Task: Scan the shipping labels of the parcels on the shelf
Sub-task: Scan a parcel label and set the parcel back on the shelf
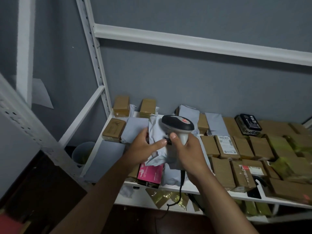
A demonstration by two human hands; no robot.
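- Right hand (189,149) wrapped round the pale grip of a grey and black handheld barcode scanner (178,126), thumb up along the grip, head tilted down towards the parcel, black cable (181,186) hanging below the wrist.
- Left hand (143,146) holding a crumpled light grey plastic mailer bag (156,127) above the shelf, thumb laid across its front, remaining fingers hidden behind it.
- Dark label patch on that bag just beside the right thumb, print too blurred to read.
- White metal shelf (168,185) packed with brown cardboard boxes (221,168), further grey mailers, and a pink box (149,174) at the front edge under the left wrist.
- Brown box with a white shipping label (227,144) lying right of the scanner.
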